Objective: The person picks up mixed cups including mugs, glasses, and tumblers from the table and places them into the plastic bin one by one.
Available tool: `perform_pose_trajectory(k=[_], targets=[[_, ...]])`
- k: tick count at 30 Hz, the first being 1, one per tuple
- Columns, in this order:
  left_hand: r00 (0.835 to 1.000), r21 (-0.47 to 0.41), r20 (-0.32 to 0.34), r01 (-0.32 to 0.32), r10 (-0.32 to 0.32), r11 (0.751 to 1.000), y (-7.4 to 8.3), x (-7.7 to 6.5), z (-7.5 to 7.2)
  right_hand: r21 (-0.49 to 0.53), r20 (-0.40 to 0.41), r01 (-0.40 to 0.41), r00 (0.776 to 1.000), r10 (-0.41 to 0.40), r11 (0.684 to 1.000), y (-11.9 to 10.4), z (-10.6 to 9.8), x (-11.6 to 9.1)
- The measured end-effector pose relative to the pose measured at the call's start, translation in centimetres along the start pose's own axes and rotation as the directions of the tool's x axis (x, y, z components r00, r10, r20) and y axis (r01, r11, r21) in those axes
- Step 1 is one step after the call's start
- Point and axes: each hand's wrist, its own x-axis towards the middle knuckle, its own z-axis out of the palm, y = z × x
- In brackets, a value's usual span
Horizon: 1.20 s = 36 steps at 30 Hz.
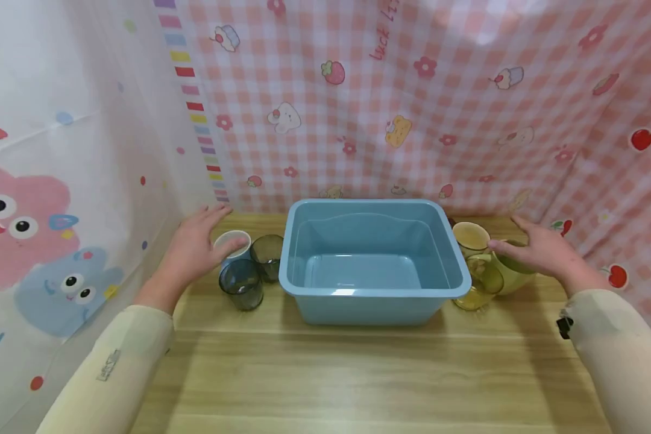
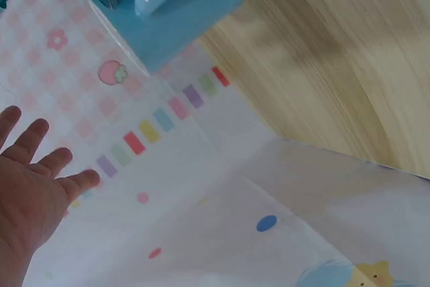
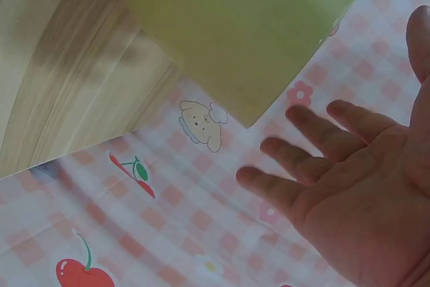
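Note:
My left hand (image 1: 195, 244) hovers with spread fingers beside a blue mug with a white inside (image 1: 232, 237); its thumb overlaps the mug's rim in the head view. The left wrist view shows the blue mug's side and handle (image 2: 191, 15), with the hand (image 2: 30, 196) apart from it. On the other side, my right hand (image 1: 548, 250) is held with fingers extended over a pale green mug (image 1: 515, 282). In the right wrist view the green mug (image 3: 235, 31) is close to the right hand (image 3: 363, 199), whose palm shows bare. Neither hand holds anything.
Between the hands stands a light blue plastic basin (image 1: 366, 308) on the wooden table (image 1: 358, 374). Left of it are a dark grey glass (image 1: 242, 289) and a brown glass (image 1: 268, 256). On its right are a cream mug (image 1: 472, 237) and an amber glass cup (image 1: 480, 288). Printed cloth (image 1: 314, 120) hangs behind.

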Motion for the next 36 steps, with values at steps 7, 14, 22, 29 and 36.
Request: perform_pose_trajectory(k=[7, 14, 22, 29, 36], targets=[[0.985, -0.013, -0.087, -0.147, 0.146, 0.989, 1.4, -1.4, 0.7, 0.028, -0.025, 0.032, 0.999, -0.031, 0.999, 0.3, 0.0, -0.9], [0.947, 0.007, -0.157, -0.282, 0.279, 0.959, 3.0, -3.8, 1.2, 0.053, -0.027, 0.036, 0.999, -0.034, 0.998, 0.5, 0.3, -1.7], [0.905, 0.054, -0.183, -0.381, 0.385, 0.923, 4.8, -5.9, 1.9, 0.064, -0.043, 0.053, 0.998, -0.051, 0.996, 0.6, 0.4, -2.7], [0.864, 0.091, -0.210, -0.448, 0.457, 0.889, 5.5, -6.9, 2.8, 0.043, -0.037, 0.041, 0.999, -0.040, 0.998, 0.7, 0.5, -3.4], [0.865, 0.098, -0.193, -0.452, 0.463, 0.887, 5.5, -7.4, 3.7, 0.037, -0.056, 0.062, 0.997, -0.060, 0.997, 0.0, 0.8, -3.6]])
